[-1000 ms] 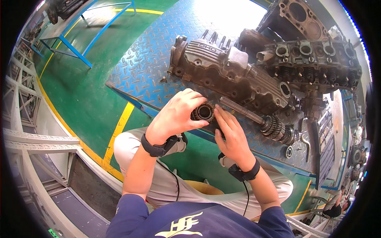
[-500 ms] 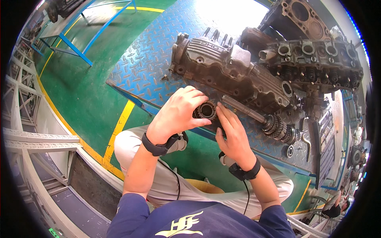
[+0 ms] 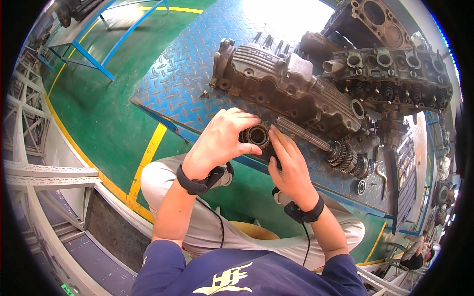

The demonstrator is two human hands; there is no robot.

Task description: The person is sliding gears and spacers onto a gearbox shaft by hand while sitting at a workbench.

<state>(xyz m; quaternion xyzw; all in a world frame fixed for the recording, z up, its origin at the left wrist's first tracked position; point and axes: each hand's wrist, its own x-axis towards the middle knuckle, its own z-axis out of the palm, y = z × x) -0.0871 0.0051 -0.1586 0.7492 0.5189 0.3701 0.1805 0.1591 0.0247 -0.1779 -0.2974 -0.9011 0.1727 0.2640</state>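
A dark metal gear [image 3: 258,135] with a round bore stands near the front edge of the blue tread-plate table, its opening facing up. My left hand [image 3: 224,140] curls round its left side, thumb in front and fingers behind. Against its right side lie the fingertips of my right hand [image 3: 291,165]; those fingers are stretched out and the thumb is apart. The gear's lower part is hidden by my hands. Just right of it rests a splined shaft [image 3: 306,135], with a stack of gears [image 3: 347,160] on its far right end.
Behind my hands lies a ribbed valve cover [image 3: 266,64] on the blue table [image 3: 173,84]. A cylinder head [image 3: 385,74] and an engine block [image 3: 380,22] stand at the back right. A small bearing [image 3: 360,187] and a bent metal rod [image 3: 381,177] lie near the right edge.
Almost nothing differs. Both hands stay at the gear, with only a slight shift of the fingers and of the whole view.
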